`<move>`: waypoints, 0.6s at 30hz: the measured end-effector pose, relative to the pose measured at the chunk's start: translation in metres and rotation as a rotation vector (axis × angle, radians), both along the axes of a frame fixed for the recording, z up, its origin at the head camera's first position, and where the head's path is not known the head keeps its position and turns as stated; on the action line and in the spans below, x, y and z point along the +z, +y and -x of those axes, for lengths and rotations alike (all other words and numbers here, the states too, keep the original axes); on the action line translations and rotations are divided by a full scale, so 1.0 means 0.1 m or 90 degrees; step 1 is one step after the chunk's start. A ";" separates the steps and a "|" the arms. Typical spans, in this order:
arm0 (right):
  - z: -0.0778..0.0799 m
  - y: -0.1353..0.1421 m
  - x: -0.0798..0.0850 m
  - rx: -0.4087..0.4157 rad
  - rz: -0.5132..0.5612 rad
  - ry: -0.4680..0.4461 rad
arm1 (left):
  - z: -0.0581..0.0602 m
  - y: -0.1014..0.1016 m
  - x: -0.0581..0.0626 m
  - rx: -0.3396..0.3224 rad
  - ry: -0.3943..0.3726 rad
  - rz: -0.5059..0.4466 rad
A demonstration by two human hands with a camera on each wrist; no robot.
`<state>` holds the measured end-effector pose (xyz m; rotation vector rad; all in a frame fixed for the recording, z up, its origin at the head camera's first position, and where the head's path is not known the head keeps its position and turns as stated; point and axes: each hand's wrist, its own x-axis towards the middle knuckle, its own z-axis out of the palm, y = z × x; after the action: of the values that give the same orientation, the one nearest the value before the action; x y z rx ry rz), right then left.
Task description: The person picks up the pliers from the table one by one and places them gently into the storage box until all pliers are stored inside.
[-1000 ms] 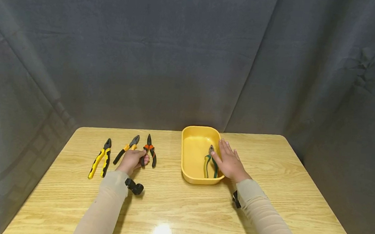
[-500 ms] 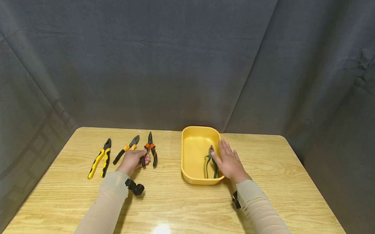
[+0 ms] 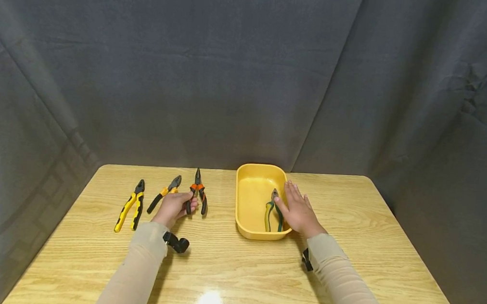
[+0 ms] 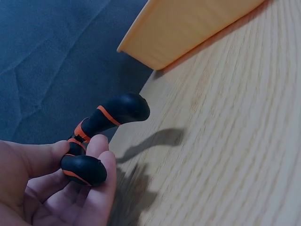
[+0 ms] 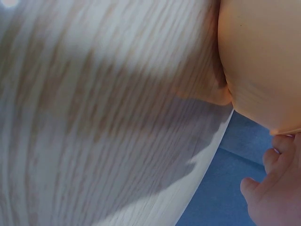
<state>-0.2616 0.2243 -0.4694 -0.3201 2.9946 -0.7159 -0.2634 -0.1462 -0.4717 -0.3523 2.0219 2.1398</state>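
Left grip (image 3: 173, 208) pinches orange pliers (image 3: 197, 186), now nearer bin (image 3: 249, 203); right grip (image 3: 300, 215) flat, unmoved

In the head view, the orange pliers (image 3: 197, 186) and middle pliers (image 3: 164, 192) are partly covered by the left hand (image 3: 173, 208), the green pliers (image 3: 268, 212) by the right hand (image 3: 300, 216). The tray (image 4: 188, 28) is cut off in both wrist views.

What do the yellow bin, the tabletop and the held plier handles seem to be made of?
Yellow bin: probably plastic, satin, with moulded rounded corners.
Tabletop: wood or laminate, glossy; grain lines, bright reflection.
Plier handles: perhaps rubber or plastic, smooth black grips with soft highlights.
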 end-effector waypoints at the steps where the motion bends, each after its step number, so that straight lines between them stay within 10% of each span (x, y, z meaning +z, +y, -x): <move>1: 0.00 0.00 0.00 0.000 -0.001 0.000 | 0.00 0.00 0.00 -0.003 0.001 0.001; 18: -0.01 0.00 0.01 -0.001 0.003 0.003 | 0.00 0.05 0.04 -0.016 -0.007 -0.013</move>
<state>-0.2607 0.2241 -0.4680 -0.3191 2.9980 -0.7227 -0.2637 -0.1410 -0.4675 -0.3330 1.9864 2.1372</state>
